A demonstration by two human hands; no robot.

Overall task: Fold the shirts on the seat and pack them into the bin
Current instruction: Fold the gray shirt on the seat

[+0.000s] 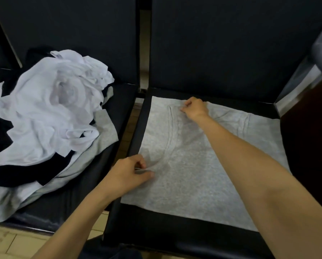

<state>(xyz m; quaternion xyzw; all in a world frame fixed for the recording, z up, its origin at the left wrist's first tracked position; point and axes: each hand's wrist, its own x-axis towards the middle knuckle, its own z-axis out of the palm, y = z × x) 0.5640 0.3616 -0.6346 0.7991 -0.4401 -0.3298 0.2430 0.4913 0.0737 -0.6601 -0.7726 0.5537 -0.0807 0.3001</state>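
Black padded seat (175, 227) on your right carries the flat light-grey fabric shirt (193, 174). Your left grip (127, 173) pinches its near neckline edge; your right grip (194, 107) pinches the far one. More crumpled shirts (49, 113) pile leftward.

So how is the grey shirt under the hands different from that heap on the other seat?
The grey shirt lies spread flat; the heap is crumpled. The grey shirt is one colour; the heap mixes white, black and grey. The left hand and right hand pinch the grey shirt; nothing touches the heap. Both lie on black seats.
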